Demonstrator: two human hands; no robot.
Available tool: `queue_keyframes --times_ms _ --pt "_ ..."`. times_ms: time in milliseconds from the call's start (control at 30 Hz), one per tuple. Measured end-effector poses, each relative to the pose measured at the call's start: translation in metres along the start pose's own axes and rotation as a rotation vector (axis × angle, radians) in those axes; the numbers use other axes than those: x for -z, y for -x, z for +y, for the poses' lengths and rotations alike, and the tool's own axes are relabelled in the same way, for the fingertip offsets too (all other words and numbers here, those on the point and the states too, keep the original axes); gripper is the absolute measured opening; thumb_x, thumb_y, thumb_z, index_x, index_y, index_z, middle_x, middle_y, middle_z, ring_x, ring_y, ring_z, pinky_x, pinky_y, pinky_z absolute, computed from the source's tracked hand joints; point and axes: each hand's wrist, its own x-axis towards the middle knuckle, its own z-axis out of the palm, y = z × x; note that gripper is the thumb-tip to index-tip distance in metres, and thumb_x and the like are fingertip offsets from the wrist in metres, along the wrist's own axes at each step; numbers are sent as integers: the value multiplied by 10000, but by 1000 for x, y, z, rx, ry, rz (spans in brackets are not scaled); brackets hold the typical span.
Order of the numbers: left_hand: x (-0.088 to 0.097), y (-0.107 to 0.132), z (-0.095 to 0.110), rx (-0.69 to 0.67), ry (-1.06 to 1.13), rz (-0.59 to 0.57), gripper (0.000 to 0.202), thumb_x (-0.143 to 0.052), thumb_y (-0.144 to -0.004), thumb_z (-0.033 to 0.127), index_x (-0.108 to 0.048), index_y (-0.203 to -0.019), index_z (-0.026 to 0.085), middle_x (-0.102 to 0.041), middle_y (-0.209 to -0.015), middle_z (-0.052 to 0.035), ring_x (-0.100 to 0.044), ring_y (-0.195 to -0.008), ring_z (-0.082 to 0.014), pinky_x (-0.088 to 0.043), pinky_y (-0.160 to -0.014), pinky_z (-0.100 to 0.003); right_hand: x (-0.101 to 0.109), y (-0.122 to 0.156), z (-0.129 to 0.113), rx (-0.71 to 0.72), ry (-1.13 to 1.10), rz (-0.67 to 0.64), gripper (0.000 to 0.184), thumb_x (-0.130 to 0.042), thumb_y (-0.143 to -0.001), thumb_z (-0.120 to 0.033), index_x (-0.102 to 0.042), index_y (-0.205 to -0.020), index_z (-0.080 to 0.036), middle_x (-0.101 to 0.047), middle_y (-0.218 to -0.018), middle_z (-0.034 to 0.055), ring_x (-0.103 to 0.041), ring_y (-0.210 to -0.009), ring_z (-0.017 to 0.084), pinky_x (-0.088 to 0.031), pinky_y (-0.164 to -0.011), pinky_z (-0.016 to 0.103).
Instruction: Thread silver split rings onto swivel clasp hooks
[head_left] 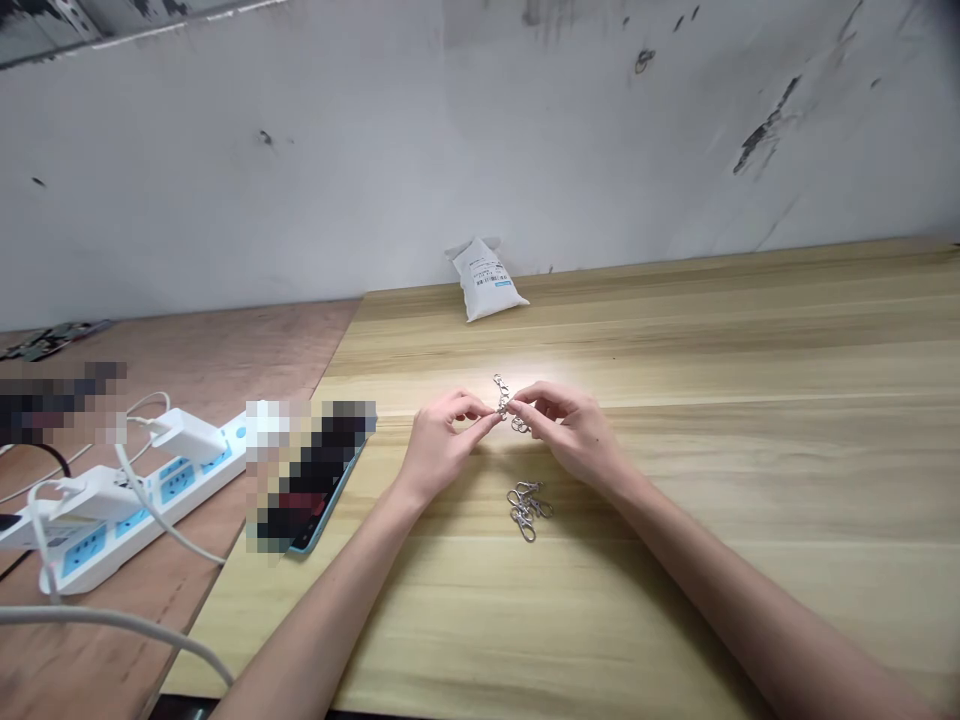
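Over the middle of the wooden tabletop, my left hand (448, 440) and my right hand (574, 430) meet at their fingertips. Both pinch a small silver metal clasp (502, 406) between thumb and forefinger; its exact shape is partly covered by the fingers. Another silver clasp (500, 384) shows just beyond the fingertips, and I cannot tell if it is joined to the held one. Metal rings (520, 425) peek out beneath my right hand. Closer to me, between my forearms, several silver swivel clasps (529, 510) lie in a loose pile.
A white plastic packet (487, 282) with a printed label stands near the wall. On the left lies a phone (319, 485) with a blue edge, its screen blurred. Beyond it, a white power strip (154, 510) holds plugged chargers, with cables (120, 622) running over the table's left side.
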Motion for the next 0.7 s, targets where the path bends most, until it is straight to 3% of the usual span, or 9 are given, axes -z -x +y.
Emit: queue_keyframes --times_ms 167,300,500,700 --pt "0 1 2 -43 -184 -30 148 -646 -876 290 -679 -770 193 -672 -821 -24 -618 -821 -175 -461 -727 -295 -7 3 -1 -80 -136 14 257 -600 -882 -397 -701 -866 -162 -708 -789 57 -522 -584 121 -410 -522 252" --pt "0 2 2 -47 -264 -74 206 -635 -884 321 -659 -730 187 -659 -792 -22 -606 -798 -174 -448 -720 -297 -8 4 -6 -40 -31 4 213 -588 -891 -339 -707 -840 -169 -709 -770 45 -525 -591 122 -393 -524 250" --pt "2 2 0 5 -161 -99 257 -632 -880 360 -657 -696 182 -652 -747 -27 -606 -726 -161 -469 -647 -272 -5 4 -10 107 133 -46 163 -559 -903 -275 -678 -841 -183 -704 -760 30 -566 -611 126 -418 -563 248" --pt "5 -1 0 62 -72 -93 247 -682 -831 399 -668 -706 186 -671 -745 -23 -617 -725 -162 -490 -614 -265 -3 3 -10 61 63 -81 177 -542 -910 -295 -659 -843 -179 -697 -783 35 -563 -597 120 -424 -549 246"
